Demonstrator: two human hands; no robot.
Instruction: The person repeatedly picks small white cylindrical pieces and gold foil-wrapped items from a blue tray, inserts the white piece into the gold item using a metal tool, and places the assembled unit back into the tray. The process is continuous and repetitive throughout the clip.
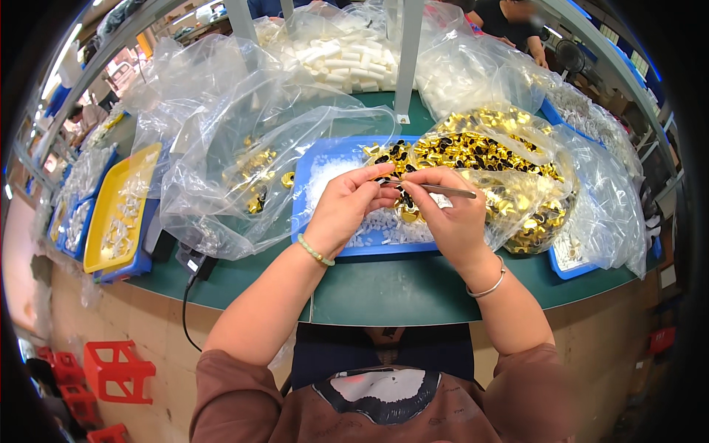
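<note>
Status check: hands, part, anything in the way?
Left hand pinching small part over blue tray. Right hand holding tweezers to it. Gold caps bagged beside; nothing blocking.

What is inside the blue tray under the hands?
The blue tray holds small white pieces and some gold and black caps. The left hand and right hand cover its middle, hiding what lies there.

A green-topped workbench (413, 292) with a pale wooden front is seen under grey frame posts (408, 55), with red plastic stools (111, 373) set on the floor below its left end and a fan (570, 53) beyond its far right corner.
</note>
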